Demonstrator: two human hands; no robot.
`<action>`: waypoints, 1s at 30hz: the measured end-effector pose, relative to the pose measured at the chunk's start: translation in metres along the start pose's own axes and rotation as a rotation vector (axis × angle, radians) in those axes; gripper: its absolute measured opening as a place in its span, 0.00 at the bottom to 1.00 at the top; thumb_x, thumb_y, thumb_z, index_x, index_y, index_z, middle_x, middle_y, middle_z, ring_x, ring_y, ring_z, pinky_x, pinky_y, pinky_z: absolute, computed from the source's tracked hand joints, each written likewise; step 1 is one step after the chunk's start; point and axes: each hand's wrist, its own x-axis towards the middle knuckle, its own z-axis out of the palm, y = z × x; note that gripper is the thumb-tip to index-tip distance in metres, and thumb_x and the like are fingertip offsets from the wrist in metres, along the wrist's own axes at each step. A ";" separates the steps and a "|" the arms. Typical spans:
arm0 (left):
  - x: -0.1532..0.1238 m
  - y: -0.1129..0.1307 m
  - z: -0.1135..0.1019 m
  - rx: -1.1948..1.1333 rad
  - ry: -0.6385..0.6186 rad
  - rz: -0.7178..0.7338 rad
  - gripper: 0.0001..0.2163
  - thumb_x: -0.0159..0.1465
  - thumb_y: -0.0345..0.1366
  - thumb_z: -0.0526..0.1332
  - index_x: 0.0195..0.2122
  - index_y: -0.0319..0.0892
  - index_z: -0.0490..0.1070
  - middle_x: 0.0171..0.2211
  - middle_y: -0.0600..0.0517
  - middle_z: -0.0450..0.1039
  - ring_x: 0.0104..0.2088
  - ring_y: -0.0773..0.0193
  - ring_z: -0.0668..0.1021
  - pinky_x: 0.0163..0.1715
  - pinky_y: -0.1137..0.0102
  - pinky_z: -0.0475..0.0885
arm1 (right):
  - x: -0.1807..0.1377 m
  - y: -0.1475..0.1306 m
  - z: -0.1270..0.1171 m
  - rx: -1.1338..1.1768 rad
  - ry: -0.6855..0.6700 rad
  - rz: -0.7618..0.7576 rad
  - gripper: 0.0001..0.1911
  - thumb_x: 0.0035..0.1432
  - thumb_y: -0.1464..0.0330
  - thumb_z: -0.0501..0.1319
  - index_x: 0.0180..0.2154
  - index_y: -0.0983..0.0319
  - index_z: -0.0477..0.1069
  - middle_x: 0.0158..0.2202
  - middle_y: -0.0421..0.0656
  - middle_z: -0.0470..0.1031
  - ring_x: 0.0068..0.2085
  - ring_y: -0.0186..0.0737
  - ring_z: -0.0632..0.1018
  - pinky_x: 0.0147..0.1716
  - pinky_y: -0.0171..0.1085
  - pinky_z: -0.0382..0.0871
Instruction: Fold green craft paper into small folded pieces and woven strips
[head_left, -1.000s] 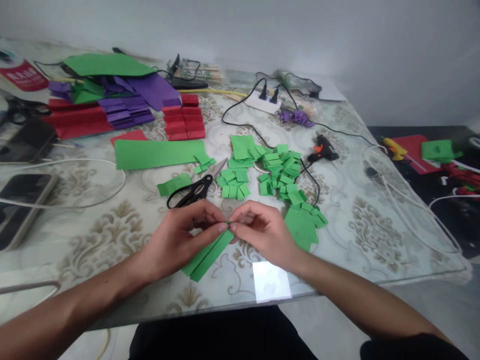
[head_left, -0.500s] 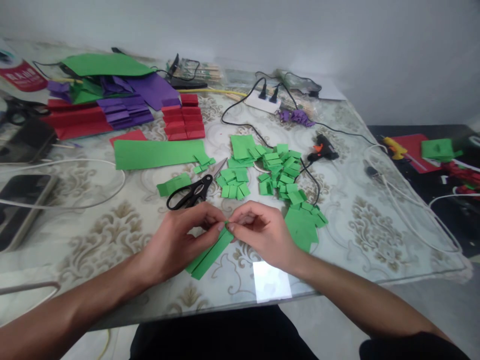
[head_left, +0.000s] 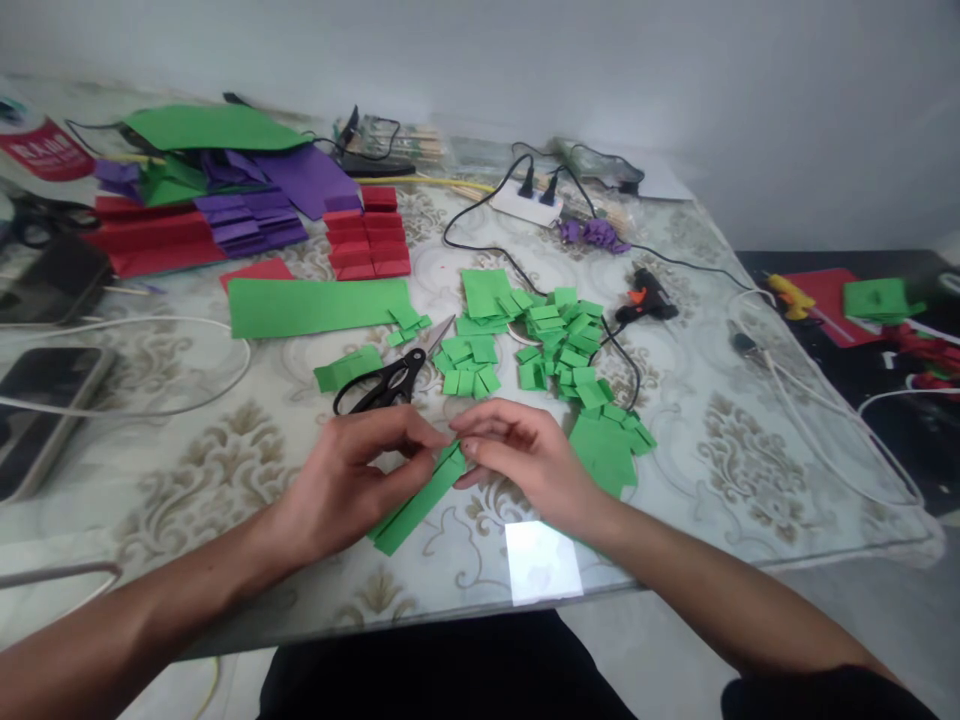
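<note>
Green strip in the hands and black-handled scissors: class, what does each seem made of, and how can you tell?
Green strip: probably matte paper, showing crisp folds without shine. Scissors: likely plastic handles, smooth black loops; metal blades, grey and faintly shiny.

The black sleeve (head_left: 817, 695) on the right arm shows in the lower corner, plain and dark, its rounded, slightly loose opening sitting around the elbow. Below that edge the right forearm (head_left: 705, 585) is bare down to the wrist and the right hand (head_left: 525, 460). The left forearm (head_left: 187, 590) is bare as far as it shows, and so is the left hand (head_left: 360, 485). At the bottom middle, black clothing (head_left: 442, 670) covers the lap in one broad, matte, even shape; whether it is trousers or a long top cannot be told.
</note>
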 end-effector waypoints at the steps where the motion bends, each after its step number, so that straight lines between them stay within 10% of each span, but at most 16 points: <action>1: 0.000 -0.001 0.000 0.026 0.004 0.029 0.04 0.67 0.32 0.64 0.37 0.44 0.79 0.33 0.52 0.84 0.33 0.62 0.83 0.32 0.71 0.76 | 0.000 0.000 0.000 0.009 -0.002 0.015 0.10 0.56 0.64 0.75 0.40 0.61 0.82 0.34 0.39 0.81 0.36 0.36 0.83 0.36 0.38 0.87; 10: 0.000 -0.004 0.003 0.163 0.022 0.229 0.06 0.69 0.27 0.61 0.36 0.43 0.77 0.34 0.51 0.83 0.33 0.64 0.83 0.33 0.71 0.75 | 0.005 0.002 -0.004 0.010 -0.040 0.122 0.16 0.50 0.60 0.79 0.35 0.63 0.83 0.34 0.40 0.83 0.35 0.34 0.85 0.43 0.38 0.85; 17: 0.001 0.001 0.000 0.093 -0.052 0.051 0.06 0.71 0.34 0.62 0.46 0.44 0.77 0.37 0.53 0.83 0.34 0.63 0.83 0.33 0.73 0.75 | 0.003 0.003 -0.003 -0.051 0.033 0.071 0.15 0.48 0.59 0.80 0.33 0.62 0.83 0.31 0.38 0.83 0.33 0.36 0.85 0.42 0.41 0.87; 30: 0.006 0.003 -0.001 -0.012 -0.117 -0.133 0.14 0.73 0.44 0.59 0.35 0.42 0.76 0.29 0.53 0.76 0.29 0.64 0.75 0.27 0.73 0.68 | 0.000 0.003 0.001 -0.179 0.077 -0.025 0.18 0.50 0.56 0.78 0.33 0.61 0.80 0.27 0.38 0.81 0.28 0.38 0.85 0.34 0.39 0.85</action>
